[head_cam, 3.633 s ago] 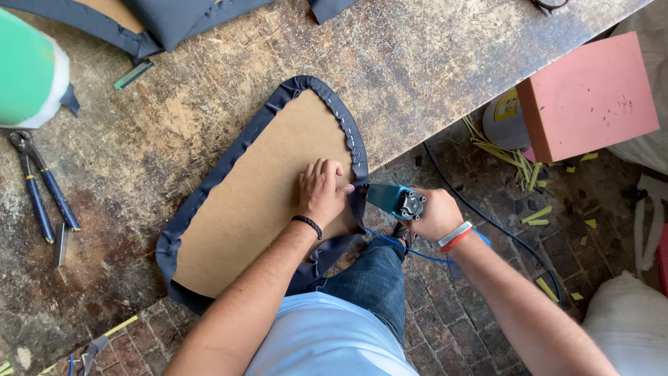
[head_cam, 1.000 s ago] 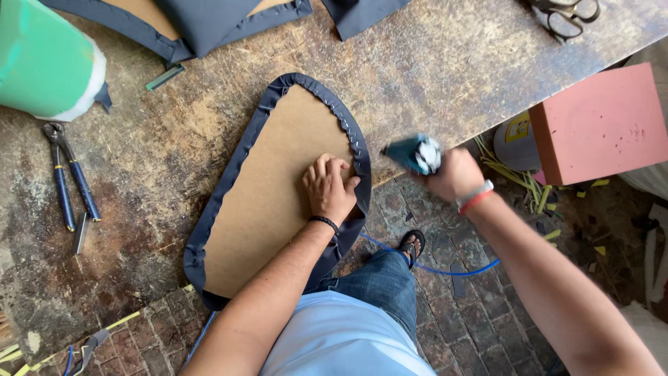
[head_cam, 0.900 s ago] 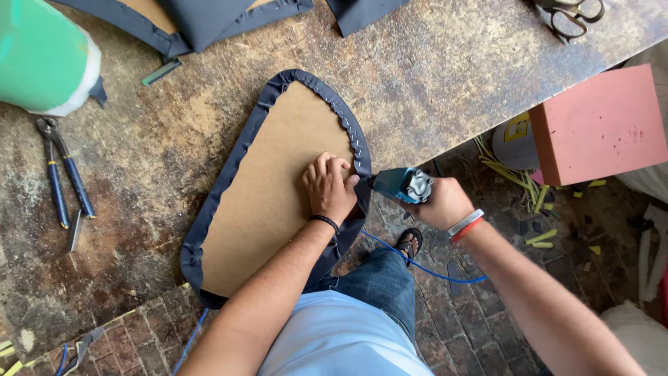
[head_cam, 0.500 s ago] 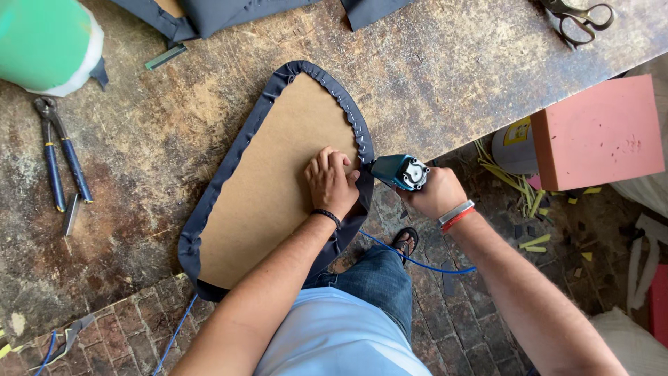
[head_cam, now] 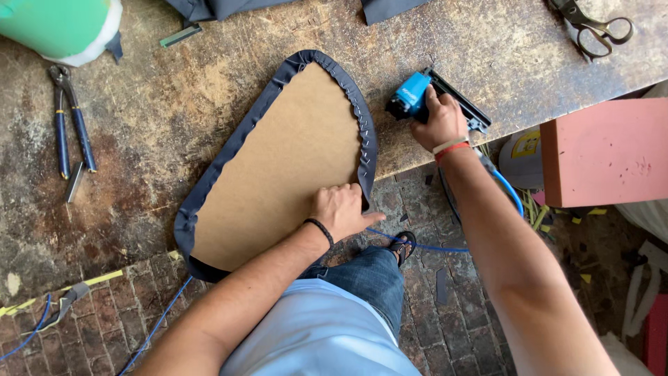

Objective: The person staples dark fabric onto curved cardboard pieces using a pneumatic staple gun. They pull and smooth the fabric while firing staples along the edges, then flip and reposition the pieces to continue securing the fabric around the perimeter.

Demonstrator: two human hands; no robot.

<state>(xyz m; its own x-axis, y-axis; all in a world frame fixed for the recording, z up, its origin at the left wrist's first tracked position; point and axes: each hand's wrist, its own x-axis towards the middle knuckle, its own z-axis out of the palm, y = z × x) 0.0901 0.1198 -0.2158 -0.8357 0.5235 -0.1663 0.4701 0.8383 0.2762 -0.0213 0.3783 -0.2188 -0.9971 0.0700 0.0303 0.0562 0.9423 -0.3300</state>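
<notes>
On the worn workbench [head_cam: 209, 111], right hand [head_cam: 440, 122] grips the stapler [head_cam: 428, 97]; left hand's [head_cam: 341, 209] grip lies open on the board [head_cam: 278, 160].

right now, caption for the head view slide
Left hand presses a fabric-edged board; right hand grips a blue staple gun.

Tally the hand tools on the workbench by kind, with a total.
Blue pneumatic staple gun, under the right hand: 1
Blue-handled pliers: 1
Black-handled metal scissors: 1
Total: 3
The left hand holds no tool; it rests on the brown board panel with dark fabric edging.
</notes>
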